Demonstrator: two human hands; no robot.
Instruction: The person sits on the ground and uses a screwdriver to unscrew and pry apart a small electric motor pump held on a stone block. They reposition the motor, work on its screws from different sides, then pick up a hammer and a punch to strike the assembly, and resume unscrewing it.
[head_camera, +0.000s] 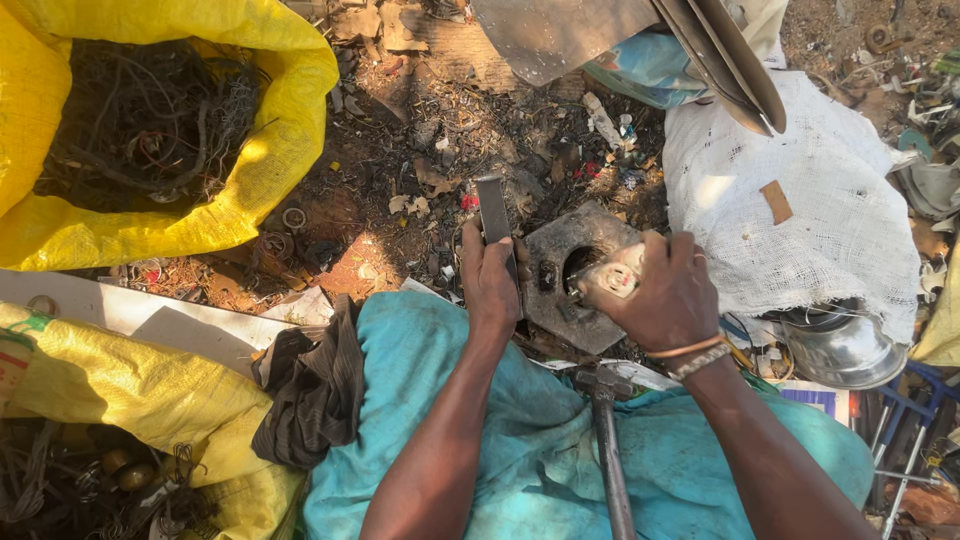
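My left hand has its fingers clamped on a flat dark metal bar stood upright at the left edge of the holed metal plate; my right hand has its fingers wrapped round a small pale fitting held over the plate's hole. The fitting looks whole, so the breaking-down seems barely begun, with the hammer lying unused just below the plate. My fingers hide most of the fitting, and I cannot make out the bar's lower tip.
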